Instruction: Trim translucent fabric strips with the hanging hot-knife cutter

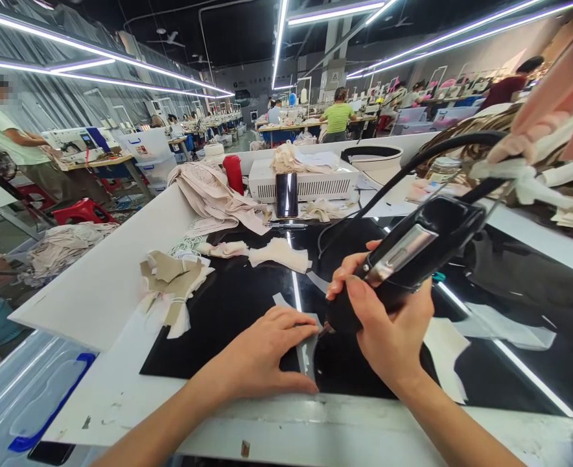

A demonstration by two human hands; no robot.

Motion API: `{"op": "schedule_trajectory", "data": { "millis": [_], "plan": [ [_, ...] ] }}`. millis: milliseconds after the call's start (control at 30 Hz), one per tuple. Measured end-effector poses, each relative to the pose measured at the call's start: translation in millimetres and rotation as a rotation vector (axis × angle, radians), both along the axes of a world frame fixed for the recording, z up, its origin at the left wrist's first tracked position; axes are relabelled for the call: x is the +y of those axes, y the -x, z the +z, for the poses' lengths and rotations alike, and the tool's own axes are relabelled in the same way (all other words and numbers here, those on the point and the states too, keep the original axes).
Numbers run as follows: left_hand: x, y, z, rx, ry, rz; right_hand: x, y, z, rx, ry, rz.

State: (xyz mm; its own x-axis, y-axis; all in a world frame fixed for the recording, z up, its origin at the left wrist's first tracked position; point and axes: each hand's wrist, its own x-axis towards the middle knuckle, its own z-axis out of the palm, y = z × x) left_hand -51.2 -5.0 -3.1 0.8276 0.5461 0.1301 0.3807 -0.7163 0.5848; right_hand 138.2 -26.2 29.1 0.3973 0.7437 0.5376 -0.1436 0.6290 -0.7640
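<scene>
My right hand (pixel 388 324) grips a black corded hand tool (pixel 413 250) with a silver panel, its tip pointing down at a thin grey fabric strip (pixel 306 347) on the glossy black work surface (pixel 233 305). My left hand (pixel 267 353) lies flat on the black surface, fingers spread, pressing the strip's left edge just beside the tool tip. The tool's black cable (pixel 413 162) arcs up and to the right.
Beige cut fabric pieces (pixel 172 285) lie at the left of the black surface, more (pixel 279 253) behind. A white box (pixel 310 181), a phone (pixel 287 194) and a red cup (pixel 233 174) stand at the back. White fabric (pixel 444 357) lies right. Other people work at far tables.
</scene>
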Motion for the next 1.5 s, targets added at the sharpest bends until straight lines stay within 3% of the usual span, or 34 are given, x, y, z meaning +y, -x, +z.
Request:
{"op": "schedule_trajectory", "data": {
  "millis": [700,1033,1500],
  "plan": [
    [0.7,0.2,-1.0,-0.026,0.014,-0.001,0.5,2.6,1.0,-0.001,0.011,-0.001],
    [-0.3,0.2,-0.6,-0.034,0.01,0.001,-9.3,8.6,1.7,0.06,0.004,0.112],
    [0.0,-3.0,4.9,-0.022,0.013,-0.009,-26.9,10.8,3.8,0.062,0.063,0.16]
  ]
}}
